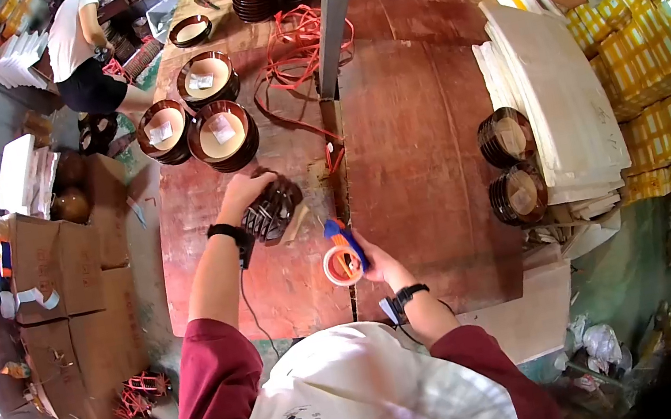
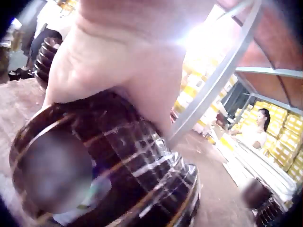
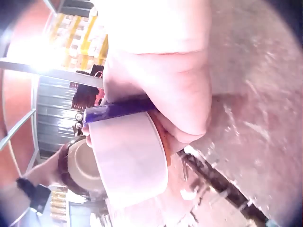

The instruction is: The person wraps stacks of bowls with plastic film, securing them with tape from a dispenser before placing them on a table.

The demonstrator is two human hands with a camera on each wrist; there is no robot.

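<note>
Over the near part of the red-brown table, my left hand (image 1: 245, 191) grips a stack of dark brown glossy bowls (image 1: 275, 211) turned on its side. In the left wrist view the nested rims of the bowls (image 2: 137, 161) show below the palm, and the fingertips are hidden behind the stack. To the right of it, my right hand (image 1: 377, 263) holds a blue and orange tape dispenser (image 1: 344, 239). Its wide whitish tape roll (image 3: 130, 156) faces the right wrist camera.
Beyond my left hand stand stacks of brown bowls (image 1: 222, 132) with paper labels inside. Red strapping (image 1: 306, 44) lies tangled by a metal post (image 1: 338, 20). Two bowl stacks (image 1: 517, 194) lie beside white foam sheets (image 1: 557, 90) at right. Two people are at the far side.
</note>
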